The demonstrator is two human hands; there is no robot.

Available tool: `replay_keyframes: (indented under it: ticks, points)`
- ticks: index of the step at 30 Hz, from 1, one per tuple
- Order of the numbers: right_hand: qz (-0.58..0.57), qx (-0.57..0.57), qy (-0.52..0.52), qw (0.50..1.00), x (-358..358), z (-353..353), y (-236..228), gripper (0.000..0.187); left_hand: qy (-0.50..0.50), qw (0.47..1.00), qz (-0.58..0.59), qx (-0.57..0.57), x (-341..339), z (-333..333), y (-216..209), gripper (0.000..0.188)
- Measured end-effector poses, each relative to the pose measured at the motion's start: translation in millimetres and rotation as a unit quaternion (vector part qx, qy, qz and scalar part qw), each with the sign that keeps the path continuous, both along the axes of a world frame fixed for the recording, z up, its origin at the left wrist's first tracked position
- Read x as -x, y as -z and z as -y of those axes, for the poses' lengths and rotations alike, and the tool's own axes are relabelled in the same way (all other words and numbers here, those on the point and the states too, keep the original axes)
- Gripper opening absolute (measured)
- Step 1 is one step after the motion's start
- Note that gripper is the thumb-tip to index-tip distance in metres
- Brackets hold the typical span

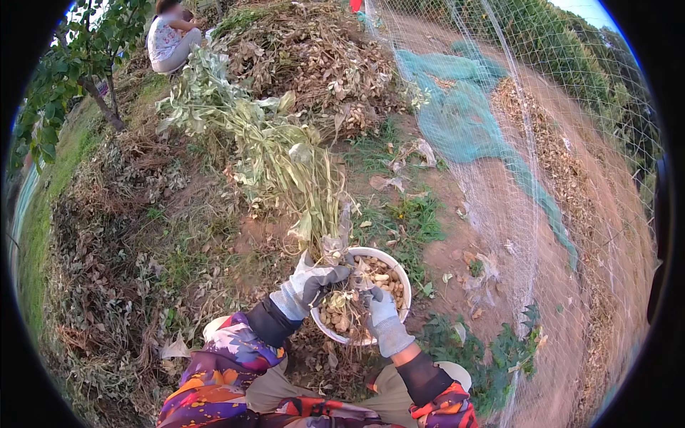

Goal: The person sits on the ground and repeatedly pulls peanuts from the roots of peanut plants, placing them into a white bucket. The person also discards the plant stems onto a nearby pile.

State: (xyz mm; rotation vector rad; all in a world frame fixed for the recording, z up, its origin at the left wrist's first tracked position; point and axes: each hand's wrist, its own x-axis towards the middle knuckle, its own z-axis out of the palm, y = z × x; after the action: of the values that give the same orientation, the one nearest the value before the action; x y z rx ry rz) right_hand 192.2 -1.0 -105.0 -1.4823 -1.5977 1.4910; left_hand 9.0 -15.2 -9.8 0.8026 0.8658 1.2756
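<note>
A bundle of dried peanut plants stretches away from me, its root end over a white bucket. My left hand, in a grey and white work glove, is closed around the stems at the bucket's left rim. Loose peanuts fill much of the bucket, and tangled roots hang over them. Gloved likewise, my right hand reaches over the right side of the bucket. Its fingers are pressed together at peanuts among the roots; the exact grip is partly hidden.
A large heap of dried plants rises ahead, with a person crouching at its left. More withered plants lie to the left. White netting and green mesh run along the right. A tree stands far left.
</note>
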Motion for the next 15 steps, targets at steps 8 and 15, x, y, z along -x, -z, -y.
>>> replay_keyframes:
  ticks: [8,15]
  points:
    - [-0.081,0.105,0.108,0.985,-1.0,-17.6,31.8,0.036,0.02,0.995,0.102,0.002,-9.0,-4.4,9.4,0.042]
    - [0.105,0.041,0.03,0.993,8.5,-18.1,-16.3,0.03,-0.027,0.999,-0.01,0.02,-12.6,-6.8,-0.3,0.041]
